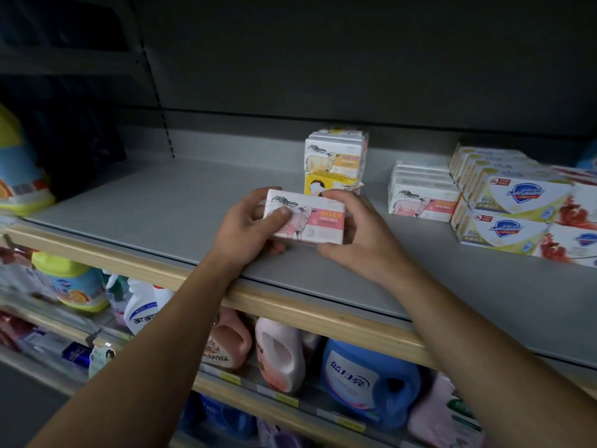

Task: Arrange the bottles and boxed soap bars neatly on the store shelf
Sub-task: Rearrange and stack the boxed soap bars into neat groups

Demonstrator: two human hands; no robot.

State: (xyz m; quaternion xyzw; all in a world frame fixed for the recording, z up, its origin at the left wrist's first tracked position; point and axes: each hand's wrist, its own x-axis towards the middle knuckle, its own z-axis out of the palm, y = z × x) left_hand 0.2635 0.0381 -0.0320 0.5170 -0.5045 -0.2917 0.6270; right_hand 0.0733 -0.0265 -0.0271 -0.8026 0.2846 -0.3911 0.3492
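Note:
A pink-and-white boxed soap bar [311, 220] with a sheep drawing is held between both hands just above the grey shelf [155, 205]. My left hand [248, 226] grips its left end, thumb across the front. My right hand [358, 236] grips its right end, fingers over the top edge. Right behind stands a stack of sheep soap boxes [336, 156] on a yellow box [329, 182]. Farther right lies a low row of pink sheep boxes [423, 197].
Stacked Safeguard soap boxes [513, 202] fill the shelf's right end. A yellow-capped bottle [16, 169] stands at the far left. A wooden shelf lip [290, 302] runs along the front. Below are detergent jugs: pink [281, 354], blue [368, 379], white [142, 308].

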